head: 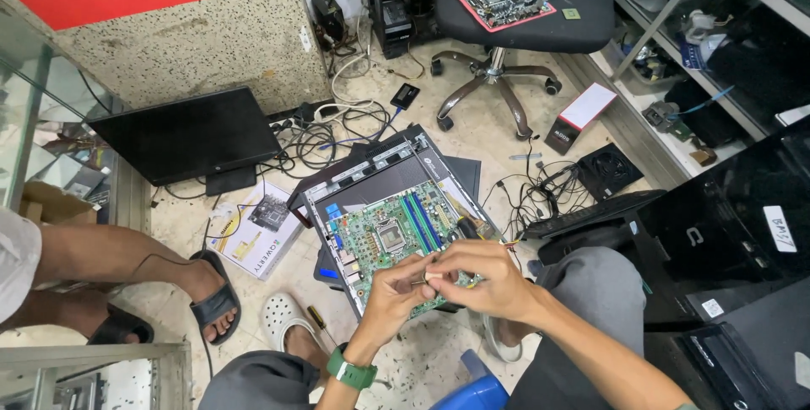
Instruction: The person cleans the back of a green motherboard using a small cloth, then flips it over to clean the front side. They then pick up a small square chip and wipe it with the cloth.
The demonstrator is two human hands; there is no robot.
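An open dark computer case (371, 165) lies on the floor between my knees, with a green motherboard (396, 233) inside it. Both hands meet over the board's near edge. My left hand (392, 296), with a green watch on its wrist, pinches a small light part at its fingertips. My right hand (485, 275) is curled beside it, fingertips touching the left hand's. A black-handled screwdriver (467, 227) sticks up from behind the right hand's fingers. What exactly sits between the fingertips is too small to tell.
Another person's legs in black sandals (211, 300) are at the left. Around the case lie a black monitor (181, 136), a printed box (257, 229), tangled cables (337, 119), a keyboard (591, 212) and a loose screwdriver (321, 321). An office chair (523, 5) carries another board. A black tower (726, 233) stands at the right.
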